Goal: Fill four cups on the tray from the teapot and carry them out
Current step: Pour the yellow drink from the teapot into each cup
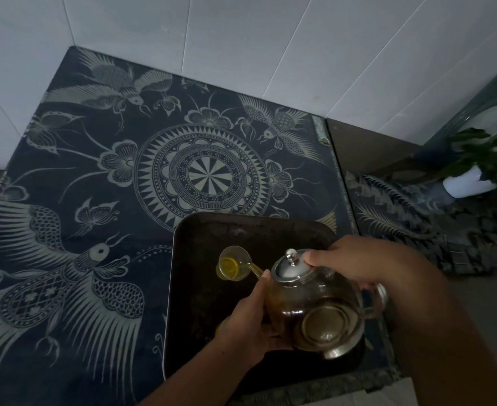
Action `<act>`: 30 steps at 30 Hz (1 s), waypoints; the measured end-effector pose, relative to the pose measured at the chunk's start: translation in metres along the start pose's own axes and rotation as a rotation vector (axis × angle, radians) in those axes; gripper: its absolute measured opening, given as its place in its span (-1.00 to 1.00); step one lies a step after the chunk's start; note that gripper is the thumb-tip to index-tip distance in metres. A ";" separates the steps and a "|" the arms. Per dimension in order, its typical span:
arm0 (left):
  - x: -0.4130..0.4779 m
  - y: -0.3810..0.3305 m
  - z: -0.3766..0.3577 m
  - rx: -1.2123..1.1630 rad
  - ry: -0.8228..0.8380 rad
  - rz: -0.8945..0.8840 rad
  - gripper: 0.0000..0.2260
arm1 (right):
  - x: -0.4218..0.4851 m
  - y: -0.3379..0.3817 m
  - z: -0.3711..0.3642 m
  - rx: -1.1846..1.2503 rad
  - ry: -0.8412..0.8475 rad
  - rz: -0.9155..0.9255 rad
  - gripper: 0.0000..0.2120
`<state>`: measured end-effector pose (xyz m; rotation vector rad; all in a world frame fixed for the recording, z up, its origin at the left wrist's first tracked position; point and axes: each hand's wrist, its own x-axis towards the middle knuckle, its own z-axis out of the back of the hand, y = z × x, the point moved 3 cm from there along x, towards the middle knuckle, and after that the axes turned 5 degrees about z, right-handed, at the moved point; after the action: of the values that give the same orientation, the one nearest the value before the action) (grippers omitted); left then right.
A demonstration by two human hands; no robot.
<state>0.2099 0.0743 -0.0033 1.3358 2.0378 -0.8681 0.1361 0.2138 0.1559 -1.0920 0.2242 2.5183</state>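
The glass teapot [314, 306] is held tilted over the near right part of the dark tray [241, 230], with its spout pointed left and away and its base turned up toward the camera. A thin stream of yellow tea [256, 269] is seen running from the spout into a small clear cup [232, 263], which stands on the tray just beyond the spout and is partly filled. The pot's belly is cupped from below and from the left by the left hand [247, 323]; its fingers are curled under the glass and the thumb is laid up the side toward the spout. The handle on the pot's right side is gripped by the right hand [364, 265], fingers wrapped round it, while one fingertip is pressed on the edge of the metal lid [292, 266] beside its knob. Dark liquid is seen pooled low in the tilted pot. The tray is set on a dark patterned cloth [124, 171] with a pale round medallion, birds and butterflies. A potted plant [481, 159] in a white pot is seen off to the right, well apart from the tray. Whether other cups stand behind the hands cannot be told.
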 end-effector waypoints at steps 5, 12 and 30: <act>0.001 0.000 -0.001 -0.005 0.008 0.002 -0.49 | 0.001 0.001 0.002 0.014 0.009 0.004 -0.40; 0.001 0.001 0.000 -0.015 0.005 0.002 -0.52 | 0.001 0.002 0.002 0.007 0.006 0.007 -0.42; 0.004 0.003 -0.002 -0.034 0.021 0.024 -0.39 | 0.002 0.003 0.004 0.019 0.020 -0.021 -0.40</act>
<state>0.2108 0.0790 -0.0058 1.3540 2.0391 -0.8089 0.1314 0.2131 0.1571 -1.1067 0.2406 2.4823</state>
